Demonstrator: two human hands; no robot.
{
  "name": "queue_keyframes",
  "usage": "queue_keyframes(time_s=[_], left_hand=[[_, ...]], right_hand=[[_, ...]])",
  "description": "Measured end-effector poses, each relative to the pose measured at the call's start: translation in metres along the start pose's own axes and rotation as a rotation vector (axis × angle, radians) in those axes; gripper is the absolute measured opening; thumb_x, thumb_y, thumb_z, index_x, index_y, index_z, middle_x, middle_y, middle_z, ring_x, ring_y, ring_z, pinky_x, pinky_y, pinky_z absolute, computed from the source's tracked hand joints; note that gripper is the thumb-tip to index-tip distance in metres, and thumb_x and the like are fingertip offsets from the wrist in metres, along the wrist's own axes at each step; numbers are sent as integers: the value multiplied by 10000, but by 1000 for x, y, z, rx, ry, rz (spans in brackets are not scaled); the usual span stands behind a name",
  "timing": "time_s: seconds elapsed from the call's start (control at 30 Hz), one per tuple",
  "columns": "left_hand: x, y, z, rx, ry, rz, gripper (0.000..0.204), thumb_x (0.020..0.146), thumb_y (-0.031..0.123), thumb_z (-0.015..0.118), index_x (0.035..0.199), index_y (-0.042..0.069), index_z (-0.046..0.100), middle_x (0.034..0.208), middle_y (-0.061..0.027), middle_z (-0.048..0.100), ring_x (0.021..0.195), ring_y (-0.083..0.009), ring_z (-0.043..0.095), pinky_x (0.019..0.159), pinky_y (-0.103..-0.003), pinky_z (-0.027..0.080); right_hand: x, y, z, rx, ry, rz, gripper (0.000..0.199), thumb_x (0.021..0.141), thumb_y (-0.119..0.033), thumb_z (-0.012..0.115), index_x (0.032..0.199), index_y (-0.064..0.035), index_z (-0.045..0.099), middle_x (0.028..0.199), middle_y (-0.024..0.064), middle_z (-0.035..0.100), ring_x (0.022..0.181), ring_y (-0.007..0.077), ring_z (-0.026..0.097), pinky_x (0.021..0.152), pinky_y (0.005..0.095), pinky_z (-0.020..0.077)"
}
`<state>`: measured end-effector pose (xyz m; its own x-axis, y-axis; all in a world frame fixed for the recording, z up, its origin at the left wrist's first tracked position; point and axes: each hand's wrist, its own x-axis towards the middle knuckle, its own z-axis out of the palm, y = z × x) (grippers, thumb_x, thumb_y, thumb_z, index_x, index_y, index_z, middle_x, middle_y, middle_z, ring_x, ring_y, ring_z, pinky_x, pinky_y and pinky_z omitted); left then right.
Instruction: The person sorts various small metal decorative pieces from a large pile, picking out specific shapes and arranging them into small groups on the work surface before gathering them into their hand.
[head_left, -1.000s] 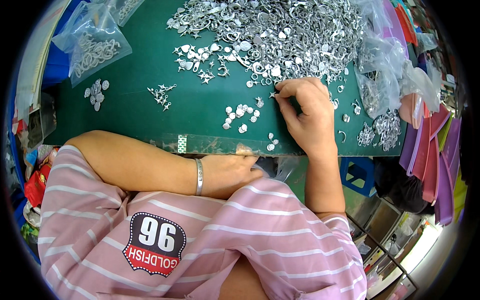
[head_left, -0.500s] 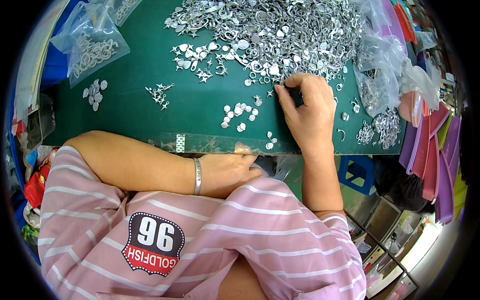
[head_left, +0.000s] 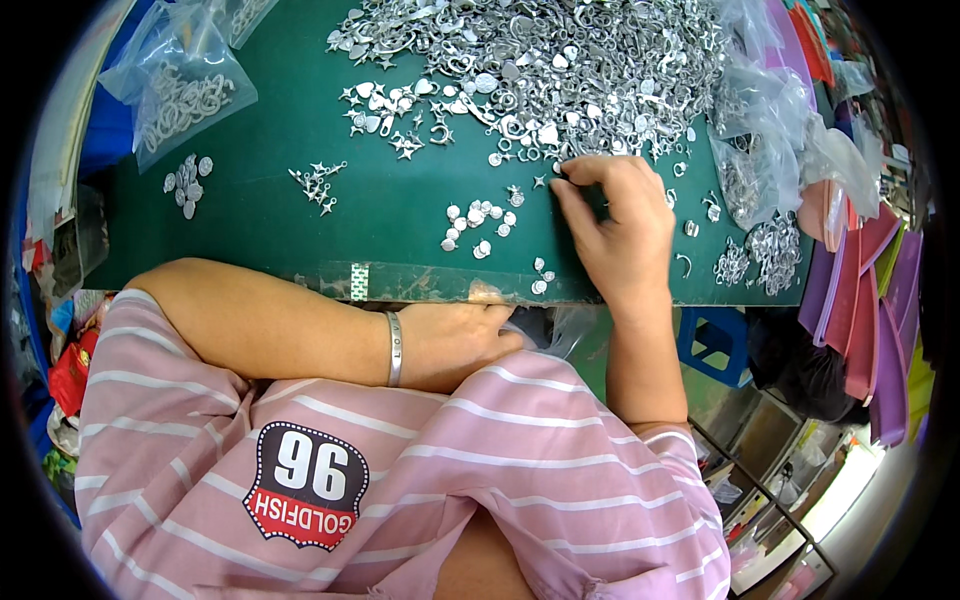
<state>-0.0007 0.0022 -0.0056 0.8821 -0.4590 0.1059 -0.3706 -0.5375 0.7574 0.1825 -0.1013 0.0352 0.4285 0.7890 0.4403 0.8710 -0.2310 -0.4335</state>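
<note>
My right hand [head_left: 620,225] lies palm down on the green table [head_left: 260,235], its fingertips pinching at small silver metal charms at the near edge of a big silver pile [head_left: 540,70]. Whether a charm sits between the fingers I cannot tell. Left of that hand lies a small cluster of round silver pieces [head_left: 478,222]. My left hand [head_left: 455,335] rests below the table's front edge against my lap, fingers curled at a clear plastic bag [head_left: 560,325]. A silver bangle [head_left: 394,348] circles the left wrist.
A clear bag of silver rings [head_left: 180,90] lies at the far left, with a few round pieces [head_left: 187,180] and star-shaped charms [head_left: 318,182] nearby. More clear bags of parts [head_left: 770,170] crowd the right edge beside stacked pink and purple sheets [head_left: 870,300]. A blue stool [head_left: 712,345] stands below.
My right hand has slid a little forward and to the right along the pile's near edge, fingers working the charms. The left arm has stayed in place.
</note>
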Motion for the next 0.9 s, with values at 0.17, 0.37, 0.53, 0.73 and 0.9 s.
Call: queue_keyframes(time_s=[0.17,0.37,0.53,0.73,0.9], left_hand=[[-1,-2,5,-7,27,19,242,860,211,548,1002,16,568,930,-234,575,815,-347,657,714,-378,546],[1,1,1,10,29,5,262,840,211,560,1014,16,581,949,-241,575,821,-351,657,718,-389,545],[3,2,-9,-51,-166,-55,341,795,214,593,1073,17,571,1176,-298,498,985,-393,606,839,-417,519],[1,2,-2,19,-82,-41,278,812,200,578,1020,15,579,1066,-264,527,908,-365,630,774,-391,534],[1,2,-1,-6,-10,-24,237,845,208,564,979,14,582,913,-215,564,819,-341,651,714,-377,540]], right_hand=[[2,1,3,-89,33,-63,212,681,15,733,803,-79,588,760,37,623,731,257,584,684,363,428],[-14,-1,-32,289,-248,-5,238,685,95,662,890,-25,641,815,91,642,769,280,615,699,364,497],[-29,-17,-36,304,-434,-81,381,705,139,576,1049,12,676,959,141,623,834,289,606,720,339,488],[-36,-14,-48,550,-558,-6,400,664,160,561,1014,8,680,945,138,625,819,292,613,696,336,500],[-17,-23,-10,299,-228,-55,277,730,101,657,985,-5,673,899,125,600,801,278,595,682,339,486]])
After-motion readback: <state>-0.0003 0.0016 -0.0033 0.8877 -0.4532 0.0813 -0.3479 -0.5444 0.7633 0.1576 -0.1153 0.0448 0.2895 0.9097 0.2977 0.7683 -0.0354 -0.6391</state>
